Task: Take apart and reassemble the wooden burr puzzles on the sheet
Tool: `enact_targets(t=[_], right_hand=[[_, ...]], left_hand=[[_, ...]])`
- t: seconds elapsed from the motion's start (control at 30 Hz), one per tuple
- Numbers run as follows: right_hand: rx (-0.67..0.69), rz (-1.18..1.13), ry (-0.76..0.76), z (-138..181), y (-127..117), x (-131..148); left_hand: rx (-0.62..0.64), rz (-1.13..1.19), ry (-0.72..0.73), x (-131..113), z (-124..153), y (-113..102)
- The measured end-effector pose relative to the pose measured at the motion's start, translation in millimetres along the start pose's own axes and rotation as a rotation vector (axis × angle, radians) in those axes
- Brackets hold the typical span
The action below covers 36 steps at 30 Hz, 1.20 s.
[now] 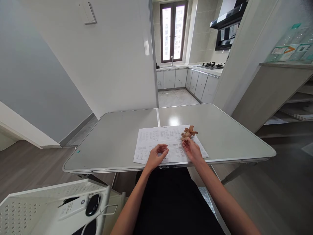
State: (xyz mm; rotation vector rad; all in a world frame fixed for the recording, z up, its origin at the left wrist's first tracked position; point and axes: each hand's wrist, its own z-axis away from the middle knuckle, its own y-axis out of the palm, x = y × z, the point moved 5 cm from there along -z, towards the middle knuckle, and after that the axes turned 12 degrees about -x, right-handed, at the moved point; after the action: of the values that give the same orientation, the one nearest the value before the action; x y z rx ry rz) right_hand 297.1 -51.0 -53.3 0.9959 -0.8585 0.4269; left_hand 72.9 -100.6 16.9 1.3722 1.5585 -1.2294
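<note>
A small cluster of brown wooden blocks (188,132) sits at the right part of a white printed sheet (149,138), one stick-like piece pointing right. My right hand (192,150) is at the near side of this cluster, its fingertips pinched on a wooden block at the lower edge; the fingers partly hide what they grip. Over the sheet's near edge, my left hand (157,156) is curved, with a gap between thumb and fingers and nothing in it. Small line drawings in rows cover the paper, too fine to read.
The sheet lies on a grey folding table (112,140) with a metal rim. A tiny green bit (78,151) lies at its left. Below left, a white perforated basket (31,204) holds a black mouse (93,205) and a white box (73,206). Bottles (290,45) stand on a shelf to the right.
</note>
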Motion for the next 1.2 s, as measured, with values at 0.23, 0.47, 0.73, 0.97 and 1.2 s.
enact_targets(t=[0.23,0.47,0.73,0.97,1.2], right_hand=[[-0.006,0.097,-0.112,13,3,7],[0.251,0.414,-0.268,53,25,9],[0.418,0.664,-0.389,60,32,13],[0.417,0.697,-0.404,59,30,11],[0.424,0.711,-0.408,61,31,14]], left_hand=[[0.012,0.006,-0.028,1,1,1],[0.003,0.003,-0.032,5,0,0],[0.018,0.032,-0.025,4,-1,1],[0.020,0.027,-0.021,2,-1,1],[0.024,0.008,-0.019,3,0,1]])
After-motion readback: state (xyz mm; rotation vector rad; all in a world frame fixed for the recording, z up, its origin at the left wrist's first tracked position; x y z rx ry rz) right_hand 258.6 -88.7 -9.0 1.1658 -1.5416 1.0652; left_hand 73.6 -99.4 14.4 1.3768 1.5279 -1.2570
